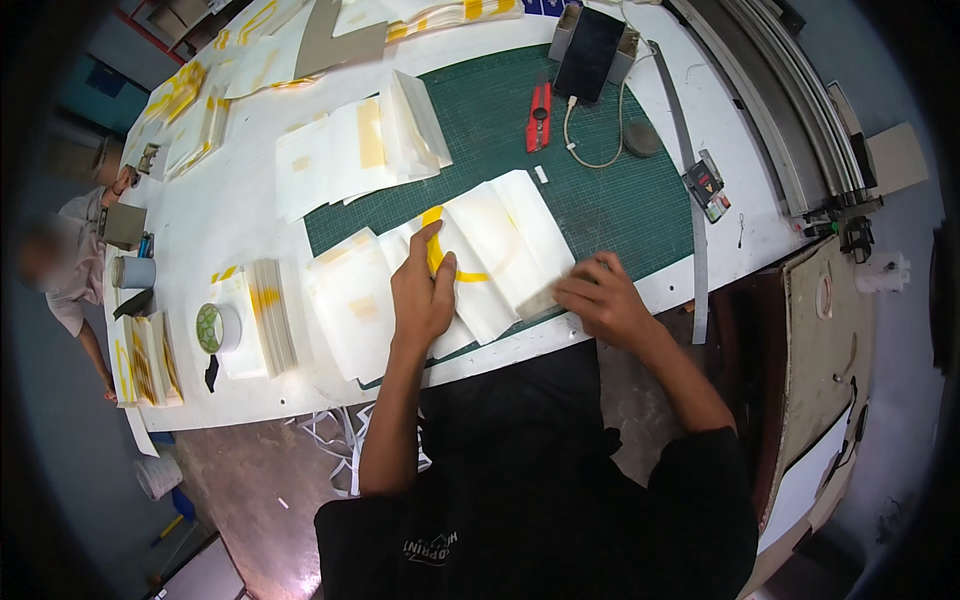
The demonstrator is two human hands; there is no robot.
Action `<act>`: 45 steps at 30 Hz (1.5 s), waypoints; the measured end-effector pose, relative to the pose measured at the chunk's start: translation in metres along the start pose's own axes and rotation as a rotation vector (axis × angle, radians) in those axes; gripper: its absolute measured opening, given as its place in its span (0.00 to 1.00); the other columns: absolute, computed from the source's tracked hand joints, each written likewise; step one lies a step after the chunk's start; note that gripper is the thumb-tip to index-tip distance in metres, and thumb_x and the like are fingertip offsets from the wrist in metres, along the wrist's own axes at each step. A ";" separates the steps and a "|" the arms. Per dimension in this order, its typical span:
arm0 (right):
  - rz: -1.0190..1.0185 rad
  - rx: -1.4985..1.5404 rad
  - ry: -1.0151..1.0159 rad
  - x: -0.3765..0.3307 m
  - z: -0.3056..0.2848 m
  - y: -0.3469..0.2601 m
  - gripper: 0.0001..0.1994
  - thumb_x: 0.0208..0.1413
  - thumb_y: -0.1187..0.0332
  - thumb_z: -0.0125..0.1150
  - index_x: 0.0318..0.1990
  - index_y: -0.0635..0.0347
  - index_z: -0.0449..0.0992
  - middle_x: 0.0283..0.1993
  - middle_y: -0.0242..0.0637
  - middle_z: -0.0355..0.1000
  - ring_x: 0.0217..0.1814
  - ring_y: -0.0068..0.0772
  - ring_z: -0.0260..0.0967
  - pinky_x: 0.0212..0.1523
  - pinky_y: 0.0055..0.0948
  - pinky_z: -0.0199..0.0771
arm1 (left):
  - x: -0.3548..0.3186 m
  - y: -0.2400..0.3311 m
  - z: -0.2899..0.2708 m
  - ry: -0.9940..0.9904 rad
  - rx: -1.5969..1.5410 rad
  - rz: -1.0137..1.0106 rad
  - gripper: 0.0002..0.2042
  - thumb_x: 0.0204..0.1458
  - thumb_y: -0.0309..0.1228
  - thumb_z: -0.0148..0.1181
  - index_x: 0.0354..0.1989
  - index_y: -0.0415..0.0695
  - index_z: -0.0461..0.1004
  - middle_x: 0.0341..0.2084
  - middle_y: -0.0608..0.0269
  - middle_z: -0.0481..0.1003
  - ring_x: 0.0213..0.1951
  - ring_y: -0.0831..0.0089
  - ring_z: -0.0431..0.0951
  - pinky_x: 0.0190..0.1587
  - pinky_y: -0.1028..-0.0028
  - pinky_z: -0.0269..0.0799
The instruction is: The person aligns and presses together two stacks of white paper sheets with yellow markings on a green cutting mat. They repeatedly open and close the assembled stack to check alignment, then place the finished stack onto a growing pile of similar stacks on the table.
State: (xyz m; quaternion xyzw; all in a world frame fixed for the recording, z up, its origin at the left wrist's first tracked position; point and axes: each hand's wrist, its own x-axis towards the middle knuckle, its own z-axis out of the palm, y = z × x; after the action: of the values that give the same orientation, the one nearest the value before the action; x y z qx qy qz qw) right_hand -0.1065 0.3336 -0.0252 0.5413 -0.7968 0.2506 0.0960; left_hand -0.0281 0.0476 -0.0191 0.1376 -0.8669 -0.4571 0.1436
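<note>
A white folded paper sheet (532, 222) with a curved yellow print lies in front of me on the green cutting mat (628, 222). My left hand (424, 300) rests on its left part, index finger and thumb stretched out on either side of the yellow band. At the near right corner of the sheet, my right hand (606, 308) has its fingers curled together on the paper edge; the fingertips are partly hidden. To the left of my left hand, a pile of white sheets (345, 285) overlaps the mat and the white table (240, 400).
Beyond lies a stack of folded sheets (375, 135). A red cutter (539, 115), a phone (590, 55) with a cable, and a steel ruler (699, 270) lie farther right. A tape roll (218, 328) sits beside yellow-printed stacks (265, 310). Another person (80, 250) stands at the left.
</note>
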 end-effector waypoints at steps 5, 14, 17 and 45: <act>0.120 0.089 -0.017 -0.022 -0.027 -0.004 0.15 0.45 0.82 0.68 0.42 0.57 0.85 0.42 0.36 0.81 0.48 0.40 0.76 0.58 0.48 0.70 | -0.001 -0.013 0.003 0.041 -0.025 0.056 0.32 0.65 0.33 0.55 0.76 0.39 0.55 0.45 0.40 0.83 0.40 0.45 0.84 0.45 0.59 0.78; 0.894 0.377 0.317 -0.009 -0.009 0.031 0.14 0.59 0.78 0.68 0.53 0.64 0.82 0.41 0.47 0.83 0.41 0.47 0.82 0.47 0.39 0.79 | -0.002 -0.010 0.004 0.019 -0.086 0.035 0.47 0.62 0.36 0.68 0.81 0.35 0.43 0.36 0.55 0.82 0.32 0.71 0.77 0.41 0.69 0.76; 0.773 0.458 0.486 0.006 -0.004 0.025 0.13 0.61 0.79 0.68 0.53 0.65 0.82 0.39 0.45 0.83 0.43 0.32 0.83 0.46 0.29 0.80 | -0.002 -0.008 0.005 0.015 -0.072 0.049 0.42 0.59 0.36 0.72 0.77 0.35 0.55 0.35 0.57 0.81 0.32 0.71 0.77 0.39 0.70 0.75; -0.037 0.001 0.087 0.126 0.030 0.057 0.11 0.47 0.81 0.70 0.38 0.58 0.85 0.44 0.34 0.83 0.49 0.39 0.77 0.61 0.49 0.69 | -0.005 -0.013 0.008 -0.037 0.195 0.242 0.22 0.53 0.31 0.70 0.57 0.39 0.80 0.41 0.51 0.74 0.42 0.53 0.77 0.48 0.60 0.75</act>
State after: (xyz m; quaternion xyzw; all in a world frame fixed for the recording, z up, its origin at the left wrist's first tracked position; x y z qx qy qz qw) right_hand -0.2050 0.2321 -0.0146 0.5447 -0.7816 0.2725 0.1348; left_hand -0.0254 0.0484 -0.0347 0.0371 -0.9198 -0.3528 0.1675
